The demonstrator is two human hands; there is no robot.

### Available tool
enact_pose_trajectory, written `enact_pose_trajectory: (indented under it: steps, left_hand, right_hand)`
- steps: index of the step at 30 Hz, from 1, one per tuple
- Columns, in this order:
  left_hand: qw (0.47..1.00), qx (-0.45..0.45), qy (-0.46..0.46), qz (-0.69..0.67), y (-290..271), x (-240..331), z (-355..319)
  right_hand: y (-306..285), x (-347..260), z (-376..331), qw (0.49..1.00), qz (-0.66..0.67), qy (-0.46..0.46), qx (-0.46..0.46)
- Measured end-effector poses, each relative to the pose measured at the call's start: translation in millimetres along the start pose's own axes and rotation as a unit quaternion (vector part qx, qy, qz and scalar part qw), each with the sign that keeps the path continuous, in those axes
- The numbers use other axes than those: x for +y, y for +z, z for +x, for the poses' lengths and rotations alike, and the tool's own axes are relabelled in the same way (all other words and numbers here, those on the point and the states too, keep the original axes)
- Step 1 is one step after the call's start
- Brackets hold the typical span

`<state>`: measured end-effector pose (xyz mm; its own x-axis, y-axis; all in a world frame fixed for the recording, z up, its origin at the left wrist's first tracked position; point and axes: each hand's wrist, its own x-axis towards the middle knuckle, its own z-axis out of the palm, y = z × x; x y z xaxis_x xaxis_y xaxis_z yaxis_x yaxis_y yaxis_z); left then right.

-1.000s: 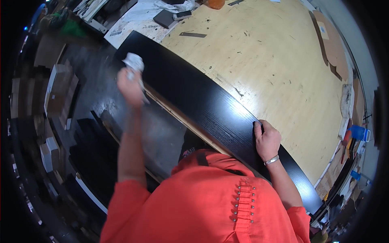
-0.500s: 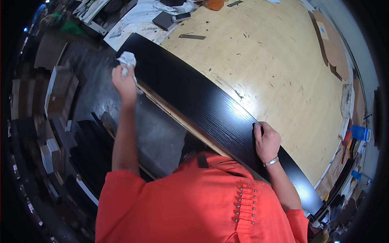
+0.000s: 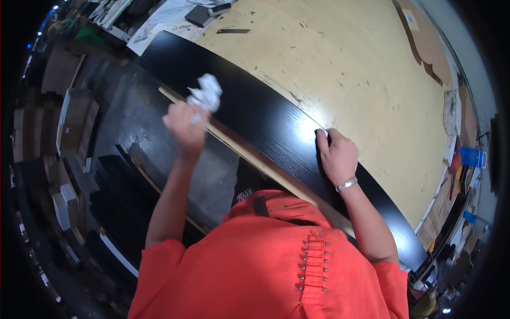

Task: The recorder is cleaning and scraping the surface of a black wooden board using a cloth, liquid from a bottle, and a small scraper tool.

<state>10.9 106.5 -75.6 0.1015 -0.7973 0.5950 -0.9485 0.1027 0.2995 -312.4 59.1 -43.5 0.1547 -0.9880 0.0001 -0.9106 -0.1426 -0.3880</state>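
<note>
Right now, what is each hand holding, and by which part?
The left hand grips a crumpled white rag by its near end; the right hand holds the black wood-grain board at its far long edge, thumb on top.

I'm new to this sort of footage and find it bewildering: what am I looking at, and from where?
There's no machine here, just a person's two bare hands. A wide fisheye camera on the person's head looks down, so straight edges bend. A long black board lies along the near edge of a pale worktable. The left hand holds a crumpled white wad, perhaps cloth or paper; the right hand holds the board's far edge. Beyond lies a thin dark strip.
</note>
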Motion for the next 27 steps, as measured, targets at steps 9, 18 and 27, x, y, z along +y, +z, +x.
enact_pose_trajectory:
  steps: [9, 18, 27]
  left_hand:
    - [0.987, -0.072, 0.097, -0.108, 8.0, 123.6, -37.8]
    - [0.987, -0.123, 0.072, -0.070, -16.7, 8.2, 47.8]
    - [0.954, -0.211, 0.180, -0.113, -18.0, 43.7, 52.1]
  right_hand:
    - [-5.7, 2.1, 1.1, 0.999, -0.006, 0.020, -0.033]
    - [-11.3, 1.6, -1.0, 0.997, 0.024, 0.041, -0.063]
    - [-38.5, 110.5, -54.2, 0.981, 0.165, 0.001, 0.103]
